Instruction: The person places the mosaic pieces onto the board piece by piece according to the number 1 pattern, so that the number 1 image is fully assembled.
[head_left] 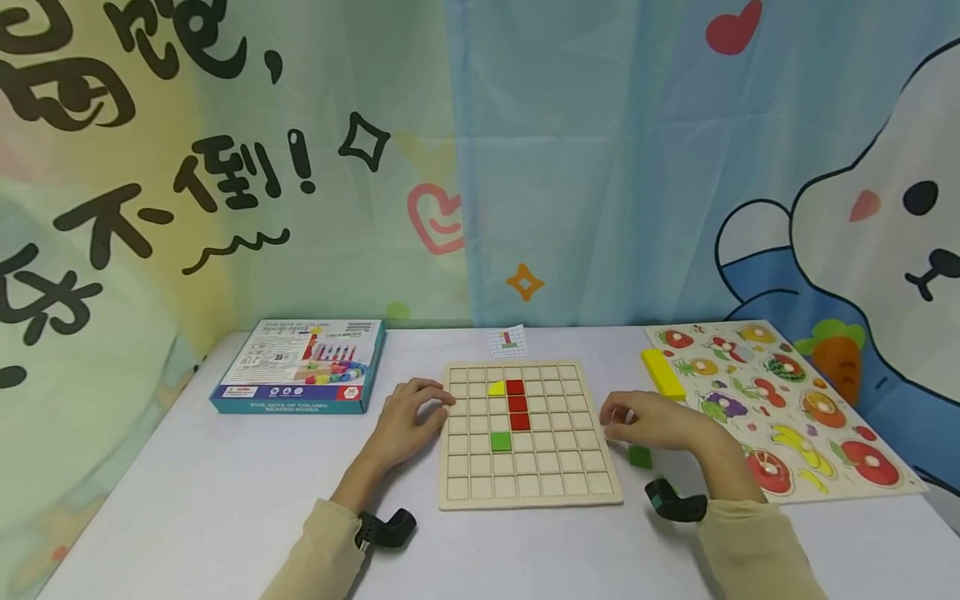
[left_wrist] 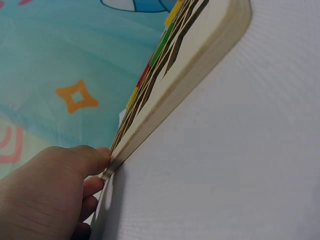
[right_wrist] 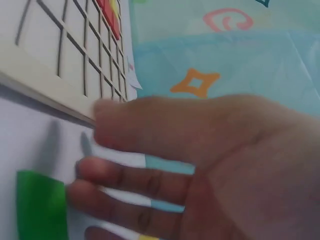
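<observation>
A wooden grid board (head_left: 525, 503) lies on the white table with red tiles (head_left: 517, 404) in a column, a yellow piece (head_left: 497, 388) at their upper left and a green tile (head_left: 501, 442) at lower left. My left hand (head_left: 405, 421) holds the board's left edge between thumb and finger, as the left wrist view shows. At the opposite edge hovers my right hand (head_left: 652, 421), fingers loosely bent around nothing; its thumb (right_wrist: 112, 125) overlaps the board's rim in the right wrist view. Beside its fingertips lies a loose green piece (right_wrist: 42, 205).
Behind the board is a small card (head_left: 508, 340) printed with a grid pattern. A toy box (head_left: 300, 367) sits at the back left. On the right, a fruit-picture board (head_left: 720, 454) lies flat, with a yellow block (head_left: 663, 375) at its left edge.
</observation>
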